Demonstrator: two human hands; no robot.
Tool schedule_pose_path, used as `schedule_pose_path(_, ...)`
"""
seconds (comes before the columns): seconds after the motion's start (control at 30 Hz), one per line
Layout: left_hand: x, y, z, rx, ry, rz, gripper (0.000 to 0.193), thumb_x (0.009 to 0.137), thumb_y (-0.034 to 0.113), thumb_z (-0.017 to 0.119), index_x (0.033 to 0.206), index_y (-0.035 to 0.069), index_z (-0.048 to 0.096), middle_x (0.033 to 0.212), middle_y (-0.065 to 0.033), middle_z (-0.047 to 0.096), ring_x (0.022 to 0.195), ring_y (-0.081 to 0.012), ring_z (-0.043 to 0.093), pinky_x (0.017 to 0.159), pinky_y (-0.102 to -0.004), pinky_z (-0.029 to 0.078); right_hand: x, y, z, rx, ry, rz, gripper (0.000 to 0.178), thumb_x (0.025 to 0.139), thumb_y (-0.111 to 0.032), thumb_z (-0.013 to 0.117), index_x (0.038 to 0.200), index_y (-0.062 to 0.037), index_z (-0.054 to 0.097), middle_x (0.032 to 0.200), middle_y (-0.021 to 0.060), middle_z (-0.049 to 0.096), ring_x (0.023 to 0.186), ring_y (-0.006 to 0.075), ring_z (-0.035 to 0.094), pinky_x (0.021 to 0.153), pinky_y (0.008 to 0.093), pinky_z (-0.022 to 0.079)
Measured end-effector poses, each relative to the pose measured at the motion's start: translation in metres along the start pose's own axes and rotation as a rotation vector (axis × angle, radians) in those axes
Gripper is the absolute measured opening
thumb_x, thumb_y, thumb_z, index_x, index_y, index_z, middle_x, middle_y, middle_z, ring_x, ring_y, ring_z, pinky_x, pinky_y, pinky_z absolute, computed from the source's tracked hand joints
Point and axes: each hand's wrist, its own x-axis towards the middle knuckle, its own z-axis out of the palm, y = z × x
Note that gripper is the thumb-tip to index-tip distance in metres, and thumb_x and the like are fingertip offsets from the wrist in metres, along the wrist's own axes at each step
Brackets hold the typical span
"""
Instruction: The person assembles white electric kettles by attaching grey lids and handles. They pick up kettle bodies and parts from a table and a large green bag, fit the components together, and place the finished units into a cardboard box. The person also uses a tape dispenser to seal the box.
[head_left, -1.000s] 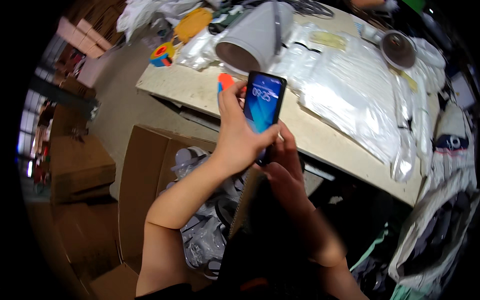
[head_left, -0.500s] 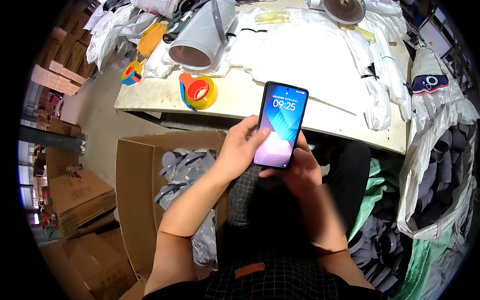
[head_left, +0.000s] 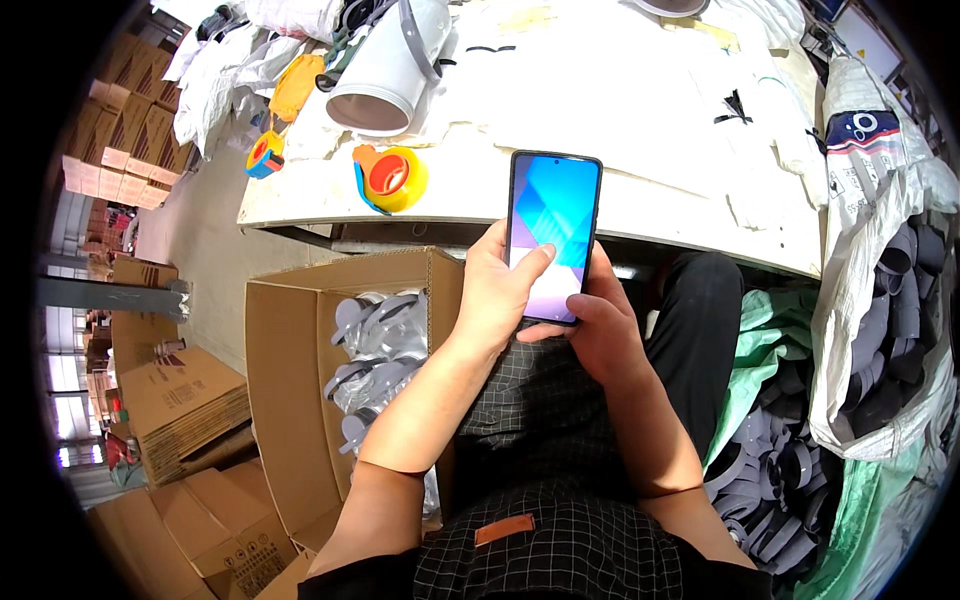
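Observation:
A black-edged smartphone with a lit blue and purple screen stands tilted toward me above my lap, in front of the table's near edge. My left hand grips its left side, the thumb lying across the lower part of the screen. Around the lower right edge my right hand is closed, its thumb touching the screen's bottom right corner. Most of the fingers behind the phone are hidden.
Ahead is a white table with a grey plastic pitcher and a yellow-and-red tape dispenser. An open carton of bagged grey parts stands at my left. To the right, a white sack and a green sack hold dark grey parts.
The clock and text have gone from the phone's screen, leaving the plain picture. My right thumb has come onto the screen's lower corner. The phone sits slightly further left in view.

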Motion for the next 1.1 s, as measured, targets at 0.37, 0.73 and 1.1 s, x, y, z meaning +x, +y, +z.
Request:
schedule_pose_path(0.37,-0.007,-0.003,-0.013,-0.219,-0.197,0.003,0.038,0.099,0.022,0.052,0.128,-0.004,0.054,0.115,-0.0123,0.066,0.104,-0.0158,0.063,0.092,-0.0307,0.051,0.002,-0.004,-0.015,0.179,-0.077,0.009,0.076,0.084,-0.009,0.051,0.156,-0.0021,0.027,0.144,0.0222,0.049,0.123,0.0388,0.061,0.08,0.0559,0.065)
schedule_pose_path(0.73,-0.006,-0.006,-0.021,-0.281,-0.229,-0.007,0.041,0.1,0.025,0.05,0.129,-0.003,0.054,0.116,-0.0115,0.065,0.104,-0.0154,0.063,0.093,-0.0312,0.051,0.002,-0.003,-0.008,0.018,-0.095,-0.015,0.086,0.078,0.017,0.054,0.156,-0.0038,0.026,0.145,0.02,0.047,0.127,0.0356,0.058,0.084,0.053,0.065)
schedule_pose_path(1.1,-0.002,-0.007,-0.013,-0.085,-0.016,-0.043,0.025,0.094,0.011,0.064,0.116,-0.002,0.062,0.097,-0.0076,0.071,0.08,-0.0113,0.068,0.072,-0.0252,0.057,0.002,0.009,-0.001,-0.124,-0.047,-0.038,0.085,0.077,0.016,0.053,0.156,-0.0059,0.028,0.144,0.0173,0.048,0.126,0.0328,0.057,0.083,0.0515,0.065)
